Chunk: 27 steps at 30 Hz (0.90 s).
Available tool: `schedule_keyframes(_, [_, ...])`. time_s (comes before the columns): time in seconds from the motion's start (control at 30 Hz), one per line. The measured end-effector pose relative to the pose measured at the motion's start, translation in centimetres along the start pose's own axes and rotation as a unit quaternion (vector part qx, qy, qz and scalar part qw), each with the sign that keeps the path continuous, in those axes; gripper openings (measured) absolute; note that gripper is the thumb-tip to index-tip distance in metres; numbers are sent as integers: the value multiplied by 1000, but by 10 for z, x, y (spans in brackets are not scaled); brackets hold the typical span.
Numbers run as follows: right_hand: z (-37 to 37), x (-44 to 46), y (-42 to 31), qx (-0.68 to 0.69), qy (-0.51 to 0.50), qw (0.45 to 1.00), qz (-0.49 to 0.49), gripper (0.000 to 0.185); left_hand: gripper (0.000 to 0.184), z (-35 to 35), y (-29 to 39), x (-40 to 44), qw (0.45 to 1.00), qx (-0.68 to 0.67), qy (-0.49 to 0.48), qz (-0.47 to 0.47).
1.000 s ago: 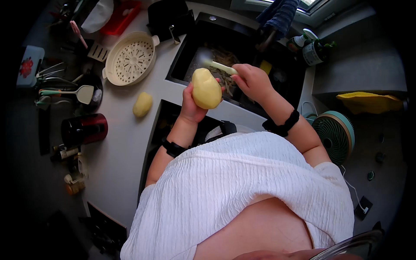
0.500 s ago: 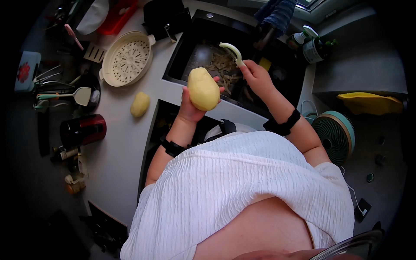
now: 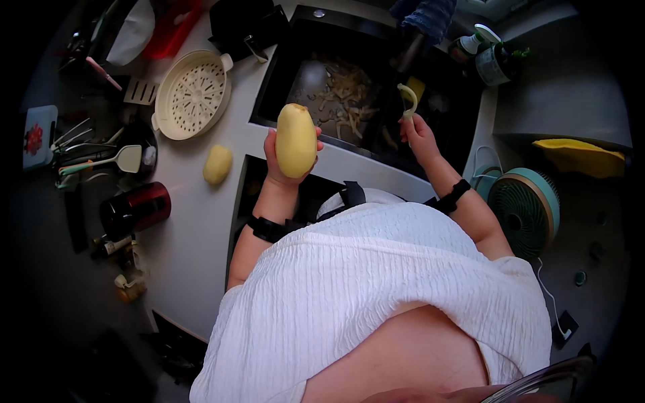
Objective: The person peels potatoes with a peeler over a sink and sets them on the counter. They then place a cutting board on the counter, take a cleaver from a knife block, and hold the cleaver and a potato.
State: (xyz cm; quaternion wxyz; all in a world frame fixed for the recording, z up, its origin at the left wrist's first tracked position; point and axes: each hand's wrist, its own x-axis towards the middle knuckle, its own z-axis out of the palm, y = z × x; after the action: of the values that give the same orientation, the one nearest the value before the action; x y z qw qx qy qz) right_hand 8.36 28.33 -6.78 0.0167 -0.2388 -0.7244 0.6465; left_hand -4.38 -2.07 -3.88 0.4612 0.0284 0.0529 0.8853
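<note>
Left hand: grasping one peeled potato, upright. Right hand: clenched on a peeler, well apart from the potato. Beside the left hand, on the tabletop: second potato. Between hands, beyond: sink, peelings.

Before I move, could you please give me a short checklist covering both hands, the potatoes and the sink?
1. Left hand supports the large potato: ok.
2. Right hand holds the pale peeler: ok.
3. Peeler and large potato apart: ok, there is a visible gap.
4. Large potato bare of skin all round: cannot tell, its underside is hidden.
5. Small potato resting on the counter: ok.
6. Sink free of peelings: not ok, many lie in it.
</note>
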Motion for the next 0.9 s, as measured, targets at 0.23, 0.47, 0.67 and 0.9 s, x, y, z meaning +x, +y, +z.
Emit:
schedule_keyframes(0.23, [38, -11, -94, 43, -110, 993, 31, 30, 78, 29, -13, 25, 925, 351, 138, 36])
schedule_keyframes(0.47, [57, 7, -83, 356, -253, 875, 210, 42, 72, 62, -22, 57, 534, 815, 6, 225])
schedule_keyframes(0.67, [50, 17, -80, 288, -221, 913, 186, 43, 77, 37, -17, 61, 802, 575, 92, 129])
schedule_keyframes(0.9, [67, 16, -88, 188, -165, 939, 235, 37, 96, 13, -23, 69, 685, 708, 171, -1])
